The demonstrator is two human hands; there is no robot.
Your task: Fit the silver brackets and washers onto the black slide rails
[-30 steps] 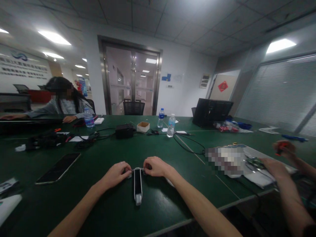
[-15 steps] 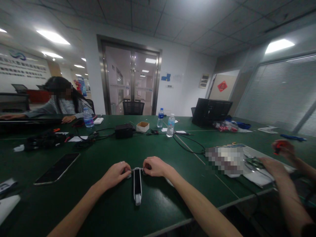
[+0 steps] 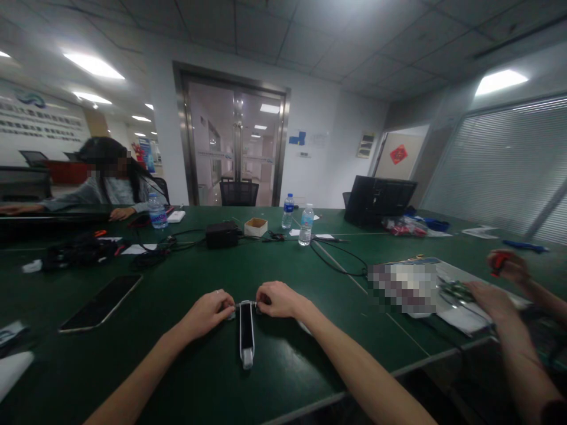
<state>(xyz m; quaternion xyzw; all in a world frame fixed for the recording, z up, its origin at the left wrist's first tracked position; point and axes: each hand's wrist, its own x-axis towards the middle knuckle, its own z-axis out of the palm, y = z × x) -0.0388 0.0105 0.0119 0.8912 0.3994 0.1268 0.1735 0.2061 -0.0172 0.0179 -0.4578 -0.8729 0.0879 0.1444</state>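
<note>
A slim scooter-shaped toy (image 3: 247, 334), black on top with a white rim, lies lengthwise on the green table in front of me. Its near end is a pale rounded piece, and a thin crossbar sticks out at its far end. My left hand (image 3: 212, 313) is closed in a pinch at the left end of that crossbar. At the right end, my right hand (image 3: 277, 299) is closed in the same way, knuckles up. The fingertips hide both crossbar ends.
A phone (image 3: 101, 303) lies to the left on the table (image 3: 190, 378). Behind are a black adapter (image 3: 222, 234), a small open box (image 3: 256, 228) and water bottles (image 3: 305, 225). At right, a co-worker's hands (image 3: 494, 298) work near green parts. Another person (image 3: 117, 180) sits far left.
Both hands stay at the crossbar, and the scooter-shaped toy has not visibly moved. The view has shifted very slightly.
</note>
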